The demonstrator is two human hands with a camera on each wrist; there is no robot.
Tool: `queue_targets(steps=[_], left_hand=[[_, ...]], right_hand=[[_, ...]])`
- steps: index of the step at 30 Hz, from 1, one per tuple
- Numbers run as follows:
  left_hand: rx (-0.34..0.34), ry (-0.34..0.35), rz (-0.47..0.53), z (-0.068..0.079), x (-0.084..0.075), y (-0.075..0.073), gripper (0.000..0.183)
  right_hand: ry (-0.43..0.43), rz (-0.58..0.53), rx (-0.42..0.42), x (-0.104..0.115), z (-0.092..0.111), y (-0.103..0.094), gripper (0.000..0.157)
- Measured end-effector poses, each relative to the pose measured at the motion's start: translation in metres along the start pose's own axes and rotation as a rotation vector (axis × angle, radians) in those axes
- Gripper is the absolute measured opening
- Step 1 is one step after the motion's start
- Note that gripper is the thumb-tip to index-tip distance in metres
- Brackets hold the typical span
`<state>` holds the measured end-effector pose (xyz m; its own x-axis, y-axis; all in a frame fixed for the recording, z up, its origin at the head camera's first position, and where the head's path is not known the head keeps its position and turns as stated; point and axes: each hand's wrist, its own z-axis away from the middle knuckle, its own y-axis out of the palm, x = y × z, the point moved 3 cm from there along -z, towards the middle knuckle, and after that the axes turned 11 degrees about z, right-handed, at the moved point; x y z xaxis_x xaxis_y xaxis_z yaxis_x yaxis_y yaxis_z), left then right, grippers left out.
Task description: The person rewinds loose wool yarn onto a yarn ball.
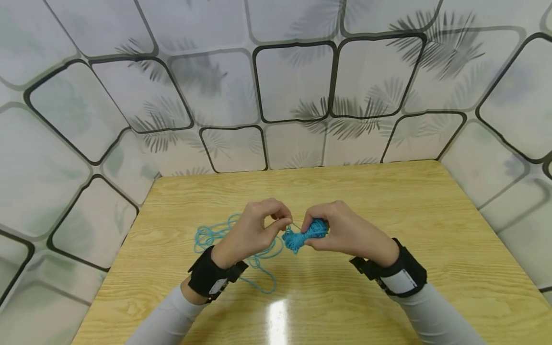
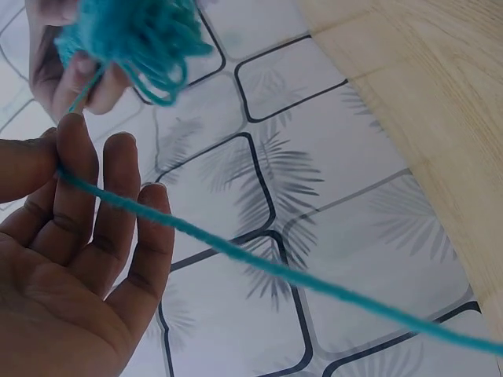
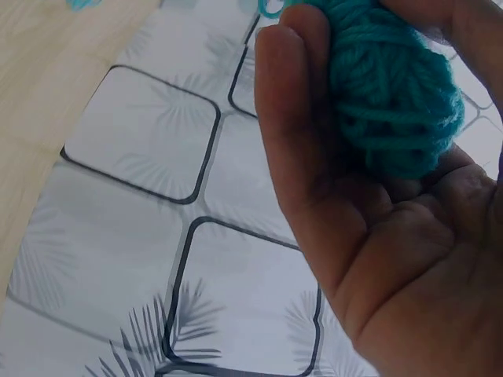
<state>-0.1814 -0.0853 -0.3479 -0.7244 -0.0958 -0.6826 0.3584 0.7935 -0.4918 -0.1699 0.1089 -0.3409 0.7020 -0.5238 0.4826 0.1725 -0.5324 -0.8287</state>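
My right hand (image 1: 340, 227) grips a bundle of blue yarn (image 1: 318, 229) that is cinched at its middle, with loops fanning out at its left end. In the right wrist view the wound yarn (image 3: 397, 102) sits between thumb and fingers. My left hand (image 1: 258, 227) pinches a single yarn strand (image 2: 259, 263) between thumb and index finger, its other fingers loosely bent. From that pinch the strand runs up to the bundle, and its other side trails off across the left wrist view. Both hands are close together above the table.
Loose yarn (image 1: 211, 235) lies in tangled loops on the wooden table (image 1: 388, 201), left of and partly beneath my left hand. Patterned wall covering (image 1: 293, 81) encloses the table at the back and both sides. Each wrist wears a black strap (image 1: 405, 270).
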Motion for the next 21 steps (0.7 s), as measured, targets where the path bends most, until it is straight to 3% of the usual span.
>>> queue_targets(steps=[10, 21], left_hand=[[0.021, -0.011, -0.027, 0.001, -0.004, 0.005, 0.005], [0.037, 0.001, -0.024, 0.003, -0.006, 0.010, 0.008]], right_hand=[[0.093, 0.110, -0.076, -0.007, -0.002, 0.004, 0.018], [0.191, 0.195, -0.255, -0.017, -0.005, 0.000, 0.018]])
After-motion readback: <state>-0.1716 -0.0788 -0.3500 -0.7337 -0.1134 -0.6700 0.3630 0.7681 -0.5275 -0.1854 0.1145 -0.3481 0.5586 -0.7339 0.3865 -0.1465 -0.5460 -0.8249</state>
